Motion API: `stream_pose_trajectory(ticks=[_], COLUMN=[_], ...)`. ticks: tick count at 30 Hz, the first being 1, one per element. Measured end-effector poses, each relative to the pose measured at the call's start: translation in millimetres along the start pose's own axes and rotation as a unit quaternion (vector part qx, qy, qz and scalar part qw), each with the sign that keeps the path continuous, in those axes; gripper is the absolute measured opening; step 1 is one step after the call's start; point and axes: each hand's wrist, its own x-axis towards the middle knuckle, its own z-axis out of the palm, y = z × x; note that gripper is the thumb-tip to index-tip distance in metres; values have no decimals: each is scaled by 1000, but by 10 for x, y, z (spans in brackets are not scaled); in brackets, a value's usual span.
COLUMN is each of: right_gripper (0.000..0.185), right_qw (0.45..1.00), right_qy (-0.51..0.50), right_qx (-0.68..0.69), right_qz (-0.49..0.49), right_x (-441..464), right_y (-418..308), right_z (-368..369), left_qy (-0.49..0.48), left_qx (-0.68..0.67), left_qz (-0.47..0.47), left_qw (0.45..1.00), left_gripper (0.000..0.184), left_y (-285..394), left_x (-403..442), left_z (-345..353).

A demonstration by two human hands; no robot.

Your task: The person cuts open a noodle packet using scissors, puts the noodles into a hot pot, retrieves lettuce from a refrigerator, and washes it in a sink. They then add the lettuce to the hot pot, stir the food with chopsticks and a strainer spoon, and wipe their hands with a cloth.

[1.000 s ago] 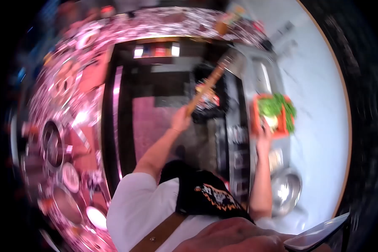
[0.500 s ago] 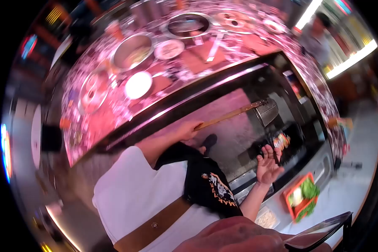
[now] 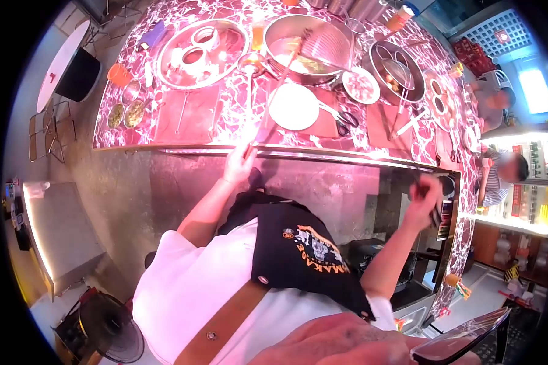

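Observation:
My left hand (image 3: 240,164) is closed around the wooden handle (image 3: 279,91) of a mesh strainer. The strainer's metal basket (image 3: 327,47) is over a large steel pot (image 3: 286,73) with pale liquid and some food in it. On the right, my right hand (image 3: 426,198) is raised beside the table edge, blurred by motion. It has a slim dark object (image 3: 436,215) in its fingers; its kind I cannot make out. Nearest the strainer's handle are a white plate (image 3: 293,107) and a ladle (image 3: 249,70).
A wide steel tray with pots (image 3: 204,55) stands at the left of the marbled table. Black-handled scissors (image 3: 346,123), a plate of food (image 3: 361,85) and a second pan (image 3: 397,72) are to the right. Two people are at the far right. A fan (image 3: 109,328) stands lower left.
The strainer has swung from above the low area on the right up to the pot on the table. My right hand has risen toward the table edge. The view has turned.

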Motion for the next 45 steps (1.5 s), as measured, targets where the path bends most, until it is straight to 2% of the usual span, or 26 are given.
stream_pose_trajectory(ticks=[1,2,3,5,6,8,10,12,13,14,15,17,19,21,22,24,27,29,30,32,34,35,37,38,42,45], right_gripper=[35,31,28,24,26,27,26,25,25,27,28,27,27,26,26,24,23,25,25,25,25,25,24,24,21,19], right_qw=[999,993,980,987,978,977,972,970,961,960,948,958,967,967,965,941,936,955,956,955,941,941,932,933,962,965], right_qy=[31,-45,-79,-155,-175,-179,-201,-236,-260,-254,-269,-259,-219,-231,-237,-319,-312,-281,-287,-291,-319,-319,-322,-321,-269,-238], right_qx=[9,-68,-147,-12,68,86,97,-1,-72,-54,-153,-106,-5,48,57,-108,-159,-56,-30,1,-93,-90,-165,-162,46,106], right_qz=[43,-84,-110,30,94,76,75,59,54,103,72,63,127,96,98,19,40,72,61,51,65,72,4,2,17,4], right_x=[251,548,796,1208,1342,1676,1873,2072,2161,2165,2203,2386,2399,2405,2459,2494,2731,2736,2757,2838,2898,2926,3027,3072,3059,3036], right_y=[168,407,508,498,478,937,1317,1896,2252,2222,1973,2054,1738,1887,2010,2203,2181,1738,1593,1558,1648,1788,2147,2238,2418,2376], right_z=[319,597,1003,1825,2192,2873,3393,3703,3768,3777,3713,3611,3396,3272,3220,3085,2968,2817,2713,2655,2681,2754,3019,3090,3224,3250], left_qy=[-4,17,36,18,33,48,25,30,33,18,14,46,29,68,71,79,91,107,90,97,102,96,85,87,77,88], left_qx=[-33,-41,-50,-26,-15,1,-18,-23,-28,-43,-40,-22,-26,-24,-40,-40,-20,-62,-38,-30,-20,-16,-12,-10,10,-2], left_qz=[-22,-4,15,-45,-32,-23,-84,-86,-80,-131,-136,-127,-178,-164,-189,-199,-192,-191,-227,-234,-245,-253,-262,-259,-278,-276], left_qw=[999,999,998,998,999,999,996,996,996,990,990,991,983,984,979,976,977,974,969,967,964,963,961,962,957,957], left_gripper=[39,39,39,40,40,40,40,40,41,41,41,41,41,41,41,41,42,44,44,43,43,44,47,47,47,47], left_y=[-121,-116,-97,-171,-171,-150,-81,-157,-179,-110,-106,-92,63,118,195,281,235,271,392,502,548,550,561,594,681,665], left_x=[166,345,512,756,847,963,979,917,867,822,784,701,701,756,807,903,1012,1104,1169,1251,1291,1296,1353,1392,1386,1368], left_z=[-94,-208,-317,-481,-517,-588,-598,-525,-502,-488,-456,-350,-301,-203,-152,-19,212,364,387,492,544,565,593,590,626,702])
